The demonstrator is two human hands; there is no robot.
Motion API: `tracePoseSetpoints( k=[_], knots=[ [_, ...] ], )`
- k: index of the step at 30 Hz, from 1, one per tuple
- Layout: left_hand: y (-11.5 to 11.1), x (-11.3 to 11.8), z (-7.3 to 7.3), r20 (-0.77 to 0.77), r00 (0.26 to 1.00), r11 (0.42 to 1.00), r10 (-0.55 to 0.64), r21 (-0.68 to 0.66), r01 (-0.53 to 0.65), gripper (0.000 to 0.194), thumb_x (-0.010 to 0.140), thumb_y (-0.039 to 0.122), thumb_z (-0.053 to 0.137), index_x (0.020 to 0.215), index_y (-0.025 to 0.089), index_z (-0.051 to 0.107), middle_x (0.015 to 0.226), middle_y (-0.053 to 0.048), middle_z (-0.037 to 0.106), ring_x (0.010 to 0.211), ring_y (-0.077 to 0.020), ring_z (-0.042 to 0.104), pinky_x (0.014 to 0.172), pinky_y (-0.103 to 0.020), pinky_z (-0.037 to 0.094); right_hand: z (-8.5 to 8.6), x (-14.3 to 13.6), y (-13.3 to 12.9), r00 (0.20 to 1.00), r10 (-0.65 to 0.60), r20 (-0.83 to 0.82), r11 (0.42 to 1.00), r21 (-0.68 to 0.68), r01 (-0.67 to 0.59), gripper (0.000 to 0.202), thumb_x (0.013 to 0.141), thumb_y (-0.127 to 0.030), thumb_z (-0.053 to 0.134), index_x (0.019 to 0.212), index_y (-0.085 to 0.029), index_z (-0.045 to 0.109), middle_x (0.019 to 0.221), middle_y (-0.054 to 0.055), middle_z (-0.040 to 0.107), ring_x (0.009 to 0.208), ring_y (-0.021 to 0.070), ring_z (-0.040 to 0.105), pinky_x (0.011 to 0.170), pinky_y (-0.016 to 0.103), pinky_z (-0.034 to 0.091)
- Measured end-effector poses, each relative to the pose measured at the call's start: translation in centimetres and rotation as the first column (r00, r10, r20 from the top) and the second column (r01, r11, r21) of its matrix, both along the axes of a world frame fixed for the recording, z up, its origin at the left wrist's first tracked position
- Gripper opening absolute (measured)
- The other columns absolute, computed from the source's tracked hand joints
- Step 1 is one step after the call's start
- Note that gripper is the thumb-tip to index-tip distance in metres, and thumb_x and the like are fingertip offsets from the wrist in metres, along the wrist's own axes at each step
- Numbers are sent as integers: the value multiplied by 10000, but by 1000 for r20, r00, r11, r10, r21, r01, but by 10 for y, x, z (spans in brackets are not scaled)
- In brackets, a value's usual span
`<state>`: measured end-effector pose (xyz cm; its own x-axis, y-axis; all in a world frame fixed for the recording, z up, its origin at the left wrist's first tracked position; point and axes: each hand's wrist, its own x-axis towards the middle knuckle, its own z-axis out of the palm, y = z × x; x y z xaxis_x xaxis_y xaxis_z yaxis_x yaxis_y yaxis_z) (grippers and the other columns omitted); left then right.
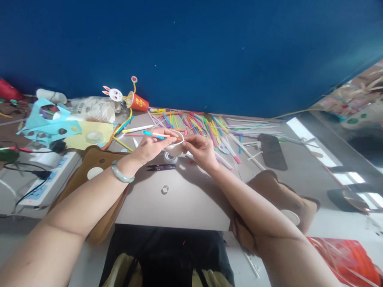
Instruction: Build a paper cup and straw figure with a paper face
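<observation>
Both hands meet over the middle of the table around a white paper cup [175,149]. My left hand [154,146] is closed on the cup's left rim, with a blue-and-orange stick [156,135] lying across its fingers. On the other side my right hand [202,149] pinches the right edge of the rim. Just beneath the cup lies a roll of tape [170,158], partly hidden. Dark thread snips [161,167] rest on the table below my left hand. A small clear ring [165,189] sits nearer the table's front edge.
Colourful sticks [215,131] are scattered behind the hands. An orange cup [139,102] with a rabbit face stands tilted at the back left. Brown cushions [100,167] flank the table, a power strip [49,179] lies far left, and a dark phone [272,151] lies right.
</observation>
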<state>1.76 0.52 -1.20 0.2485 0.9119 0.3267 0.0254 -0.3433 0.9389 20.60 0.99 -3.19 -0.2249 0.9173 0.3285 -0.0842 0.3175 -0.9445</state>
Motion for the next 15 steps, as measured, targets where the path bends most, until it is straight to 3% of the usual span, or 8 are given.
tracePoseSetpoints(
  k=[5, 8, 12, 15],
  knots=[
    [-2, 2, 0, -71, 997, 1000, 29, 4, -29, 246, 807, 394, 749, 853, 153, 740, 914, -83, 773, 835, -194, 721, 756, -299, 571, 1, -1, -1, 999, 28, 45, 999, 22, -29, 354, 750, -507, 807, 861, -180, 729, 847, 52, 743, 605, 116, 612, 587, 289, 561],
    [-2, 0, 0, -59, 998, 1000, 14, 26, -12, 251, 823, 395, 738, 878, 149, 744, 952, -89, 771, 889, -200, 721, 780, -296, 569, 1, 1, 2, 998, 28, 62, 999, 39, -30, 328, 764, -489, 802, 855, -184, 726, 890, 61, 746, 643, 127, 631, 616, 296, 570],
    [1, -5, 0, -60, 998, 997, -29, 76, 34, 267, 862, 403, 704, 951, 156, 755, 1036, -106, 764, 966, -213, 717, 823, -306, 572, -1, 5, 7, 992, -15, 121, 996, 90, 4, 325, 777, -496, 790, 835, -184, 721, 850, 48, 724, 669, 128, 635, 638, 288, 561],
    [6, -10, -1, -95, 995, 989, -20, 141, 33, 254, 868, 409, 705, 895, 165, 767, 1003, -103, 772, 954, -215, 718, 839, -321, 568, -1, 7, 8, 986, -30, 165, 994, 112, 11, 350, 793, -524, 766, 835, -181, 708, 781, 30, 698, 634, 119, 618, 622, 279, 548]
  ],
)
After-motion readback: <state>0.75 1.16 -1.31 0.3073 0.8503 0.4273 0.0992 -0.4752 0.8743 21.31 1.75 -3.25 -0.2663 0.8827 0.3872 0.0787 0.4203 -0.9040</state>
